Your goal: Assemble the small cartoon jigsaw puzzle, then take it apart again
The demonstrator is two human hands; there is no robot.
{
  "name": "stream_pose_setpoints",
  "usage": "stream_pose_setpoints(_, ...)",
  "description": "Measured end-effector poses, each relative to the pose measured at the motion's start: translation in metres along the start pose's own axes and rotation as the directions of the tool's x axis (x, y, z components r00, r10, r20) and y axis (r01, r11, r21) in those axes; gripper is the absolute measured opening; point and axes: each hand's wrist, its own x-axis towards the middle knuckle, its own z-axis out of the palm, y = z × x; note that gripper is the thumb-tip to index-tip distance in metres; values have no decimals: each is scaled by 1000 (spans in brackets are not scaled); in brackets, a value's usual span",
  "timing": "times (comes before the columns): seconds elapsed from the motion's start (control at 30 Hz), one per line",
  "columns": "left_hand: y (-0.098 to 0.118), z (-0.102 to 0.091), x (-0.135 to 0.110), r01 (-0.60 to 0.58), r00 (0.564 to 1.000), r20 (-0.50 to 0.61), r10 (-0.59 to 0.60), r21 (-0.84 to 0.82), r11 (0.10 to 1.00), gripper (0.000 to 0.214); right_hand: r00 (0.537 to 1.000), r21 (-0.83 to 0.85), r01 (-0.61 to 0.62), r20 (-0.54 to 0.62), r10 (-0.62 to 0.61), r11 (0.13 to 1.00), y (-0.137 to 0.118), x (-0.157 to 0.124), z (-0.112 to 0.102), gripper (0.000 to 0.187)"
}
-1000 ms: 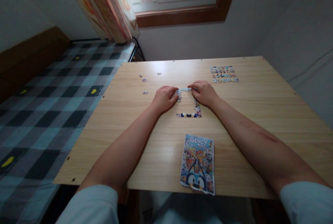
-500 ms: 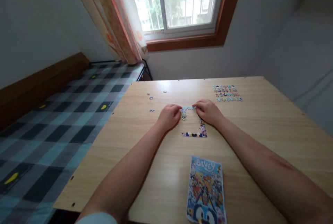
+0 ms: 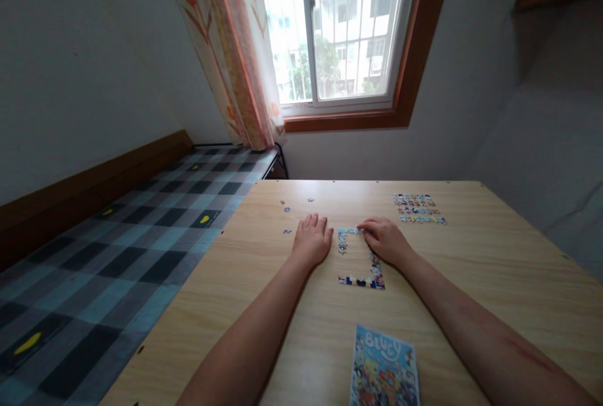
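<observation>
Head view: between two bare hands, near the middle of a large pale wood-grain table (image 3: pixel 509 255), a partly joined rectangular jigsaw border (image 3: pixel 360 282) of small multicoloured pieces. Lies flat; shows pale blue along the far edge, mixed colours down the right side, dark blue along the near edge; stops partway down on the left side.

Right hand (image 3: pixel 385 240) at the border's far right corner, palm down, fingers curled inward, fingertips touching the pieces; cannot tell whether pinching one. Left hand (image 3: pixel 312 241) just beside the border's left side, palm down on the table, fingers spread open, with nothing visible in its grasp.

Beyond the left hand, four small loose jigsaw pieces (image 3: pixel 287 209), scattered. Farther off to the right, neat rows of multicoloured jigsaw pieces (image 3: pixel 418 211). Nearer the camera, a rectangular, colourful picture sheet (image 3: pixel 385 368) lettered "Bluey", cut off by the lower edge of view.

To the left, a bed with a grey, black and blue checked cover (image 3: pixel 117 280). Behind, an orange-flowered curtain (image 3: pixel 235 48) beside a brown-framed, barred window (image 3: pixel 351 35).
</observation>
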Motion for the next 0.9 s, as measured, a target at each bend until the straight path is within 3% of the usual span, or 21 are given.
stream_pose_setpoints(0.1, 2, 0, 0, -16, 1000, 22, 15, 47, 999, 52, 1000, 11, -7, 1, 7, 1000, -1, 0, -1, 26)
stream_pose_setpoints(0.23, -10, -15, 16, -153, 985, 94, 142, 127, 980, 46, 999, 21, -44, 8, 44, 999, 1, 1, 1, 26)
stream_pose_setpoints(0.27, -18, -22, 23, -155, 983, 123, 138, 137, 978, 41, 999, 26, -54, 6, 54, 998, 2, 1, 1, 26)
stream_pose_setpoints(0.43, -82, -56, 65, 0, 999, 51, -10, 204, 979, 36, 997, 38, -76, -11, 76, 996, 3, 2, 3, 25)
stream_pose_setpoints(0.6, -142, -60, 83, 38, 990, 124, -65, 209, 977, 41, 996, 39, -81, -20, 82, 996, 2, 3, 2, 25)
stream_pose_setpoints(0.77, -163, -52, 79, 32, 984, 167, -66, 199, 980, 44, 996, 37, -87, -13, 87, 996, 1, 4, 1, 25)
stream_pose_setpoints(0.9, -170, -58, 72, 80, 985, 134, -113, 232, 970, 36, 997, 39, -79, -19, 80, 996, 1, 4, 0, 25)
